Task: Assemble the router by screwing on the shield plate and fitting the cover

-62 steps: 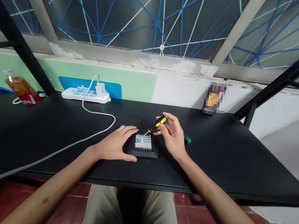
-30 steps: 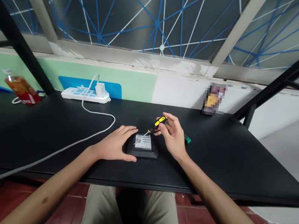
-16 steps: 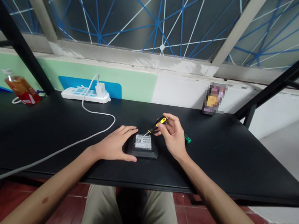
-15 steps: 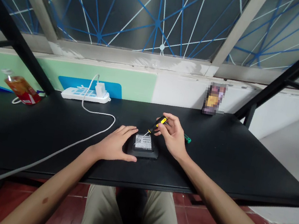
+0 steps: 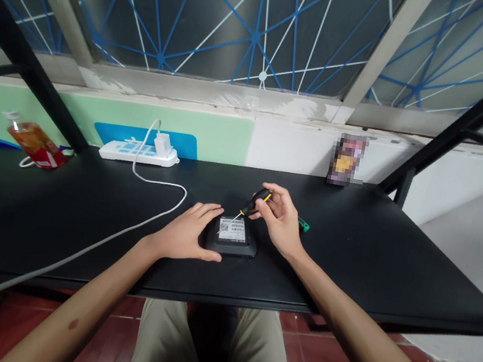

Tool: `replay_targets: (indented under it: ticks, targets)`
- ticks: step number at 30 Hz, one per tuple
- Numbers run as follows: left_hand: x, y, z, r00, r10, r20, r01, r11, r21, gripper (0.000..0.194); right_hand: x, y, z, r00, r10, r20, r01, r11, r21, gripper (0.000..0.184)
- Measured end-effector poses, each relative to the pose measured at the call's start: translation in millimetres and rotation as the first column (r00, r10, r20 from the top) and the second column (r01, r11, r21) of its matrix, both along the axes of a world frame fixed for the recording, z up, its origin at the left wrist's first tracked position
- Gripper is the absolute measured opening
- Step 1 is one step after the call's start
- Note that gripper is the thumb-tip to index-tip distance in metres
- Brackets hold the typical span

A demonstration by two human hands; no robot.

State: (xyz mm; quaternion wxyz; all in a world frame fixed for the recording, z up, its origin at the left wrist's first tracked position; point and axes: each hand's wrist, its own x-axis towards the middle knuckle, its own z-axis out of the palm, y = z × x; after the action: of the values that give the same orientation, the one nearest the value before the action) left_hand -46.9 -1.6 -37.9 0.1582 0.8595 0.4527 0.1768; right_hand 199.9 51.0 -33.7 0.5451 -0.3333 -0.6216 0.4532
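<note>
At the left end of the black tabletop [image 5: 350, 249], a bottle of orange drink [image 5: 37, 145] with a white cap and a red lower label is standing beside a looped white cord [image 5: 28, 162], appearing tilted in this view. Farther right, a white power strip [image 5: 128, 153] is lying along the wall, and a white plug adapter [image 5: 163, 144] is sitting in its right part. From the adapter, a white cable [image 5: 121, 235] is curving over the tabletop and running toward the lower left.

Near the front edge, the left hand [image 5: 189, 234] is spanning the left side of a black electronic device [image 5: 234, 249] in a wide hold, its fingers reaching the far-left corner and its thumb lying along the near edge. The device is resting flat on the tabletop between the hands, and its white printed label [image 5: 232, 229] is facing up. A screwdriver [image 5: 255, 203] with a black-and-yellow handle is slanting down leftward across the label, its tip reaching the label's left side. The right hand [image 5: 281, 222] is gripping that handle narrowly between thumb and fingers.

Just beside the right hand, a green-handled tool [image 5: 303, 224] is lying partly hidden. Farther right, a pixelated package [image 5: 345, 160] is standing against the white wall [image 5: 293, 149].
</note>
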Motion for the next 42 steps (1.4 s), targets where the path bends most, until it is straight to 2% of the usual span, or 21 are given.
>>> replay_targets:
  ticks: [7, 15, 18, 21, 23, 26, 29, 32, 37, 42]
  targets:
    - [1, 0, 0.8, 1.0, 0.005, -0.01, -0.005, 1.0, -0.009, 0.098, -2, 0, 2.4, 0.999, -0.019, -0.032, 0.019, 1.0, -0.022, 0.044]
    - [1, -1, 2.3, 1.0, 0.005, 0.004, -0.005, 1.0, -0.02, 0.098, 13, 18, 4.0, 0.974, -0.208, -0.089, 0.204, 0.978, -0.052, 0.044]
    - [0, -1, 2.3, 1.0, 0.005, 0.007, -0.005, 1.0, -0.023, 0.097, 25, 27, 3.4, 0.945, -0.326, 0.006, 0.325, 0.945, 0.038, 0.043]
    - [0, -1, 1.8, 1.0, 0.005, 0.013, -0.005, 1.0, -0.022, 0.097, 35, 34, 0.7, 0.905, -0.393, 0.166, 0.37, 0.917, 0.152, 0.051]
    - [0, -1, 1.1, 1.0, 0.003, 0.016, -0.003, 1.0, -0.019, 0.097, 40, 36, -1.6, 0.843, -0.434, 0.318, 0.388, 0.9, 0.2, 0.058]
    - [0, 0, 0.2, 1.0, 0.002, 0.017, -0.001, 1.0, -0.015, 0.098, 41, 38, -4.8, 0.742, -0.44, 0.505, 0.363, 0.898, 0.249, 0.051]
    - [0, -1, 0.2, 1.0, 0.003, 0.017, -0.003, 1.0, -0.012, 0.098, 38, 38, -8.6, 0.684, -0.399, 0.61, 0.28, 0.916, 0.286, 0.037]
    - [0, -1, 0.8, 1.0, 0.003, 0.02, -0.003, 1.0, -0.009, 0.097, 34, 35, -13.3, 0.613, -0.359, 0.703, 0.191, 0.932, 0.309, 0.031]
    - [0, -1, 1.3, 1.0, 0.003, 0.02, -0.003, 1.0, -0.01, 0.096, 30, 32, -19.1, 0.513, -0.325, 0.794, 0.119, 0.943, 0.31, 0.032]
    - [0, 0, -0.2, 1.0, 0.001, 0.015, -0.001, 1.0, -0.009, 0.097, 30, 31, -19.5, 0.46, -0.328, 0.825, 0.112, 0.943, 0.313, 0.033]
